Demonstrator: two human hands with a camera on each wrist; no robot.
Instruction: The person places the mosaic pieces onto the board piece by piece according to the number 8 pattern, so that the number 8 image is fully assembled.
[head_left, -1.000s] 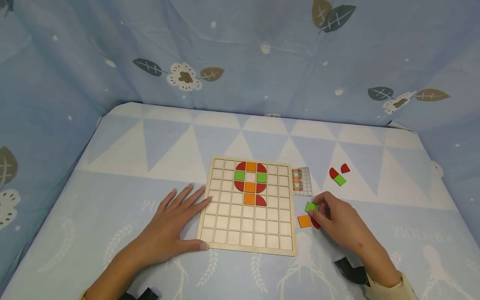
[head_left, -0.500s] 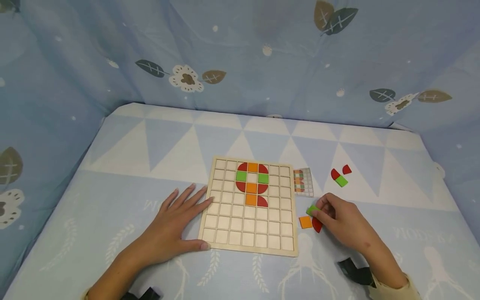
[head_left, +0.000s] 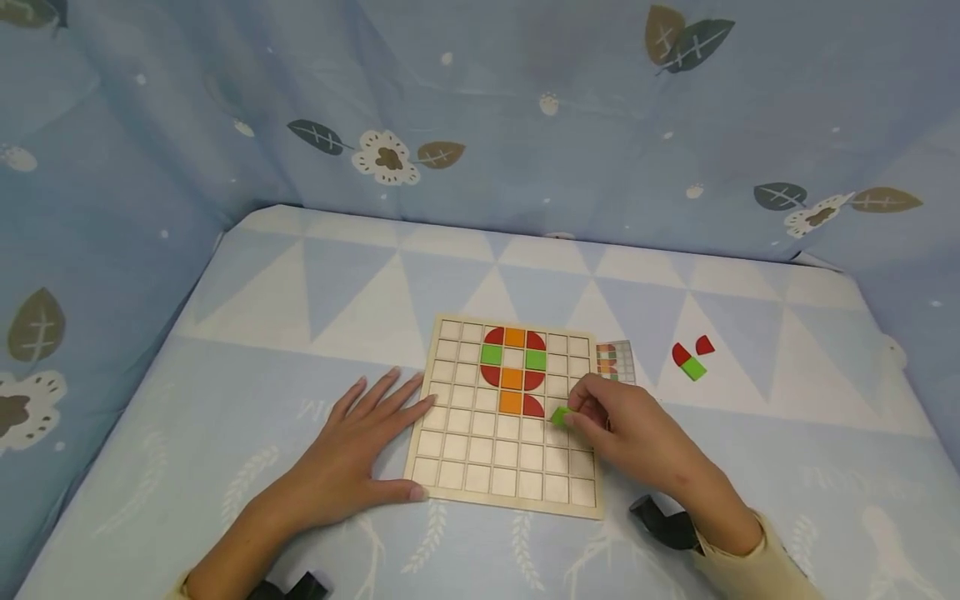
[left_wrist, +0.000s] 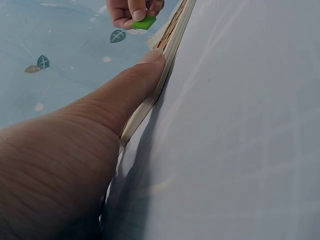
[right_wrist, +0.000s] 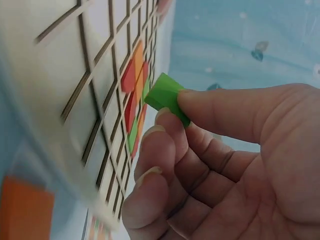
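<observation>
My right hand (head_left: 637,429) pinches a small green square tile (head_left: 560,416) between thumb and fingertips. In the right wrist view the green tile (right_wrist: 163,92) is tilted, held above the gridded wooden board (head_left: 487,482). Red quarter-round, orange square and green square tiles lie in the upper middle cells of the board, among them an orange tile (head_left: 511,403) and a red quarter-round (head_left: 532,406) in the lowest filled row. Along the board's left edge rests my left hand (head_left: 348,454), fingers spread and thumb at the near left corner. The left wrist view shows that thumb (left_wrist: 125,85) against the board's side.
A small pattern card (head_left: 621,360), partly hidden by the right hand, lies beside the board. Further right are a loose green tile (head_left: 693,368) and two red quarter-rounds (head_left: 705,345). An orange tile (right_wrist: 26,210) lies off the board in the right wrist view. Blue curtains enclose the table.
My right hand has picked up the green tile from beside the orange tile and carried it left over the board. The left hand keeps its place on the board's edge.
</observation>
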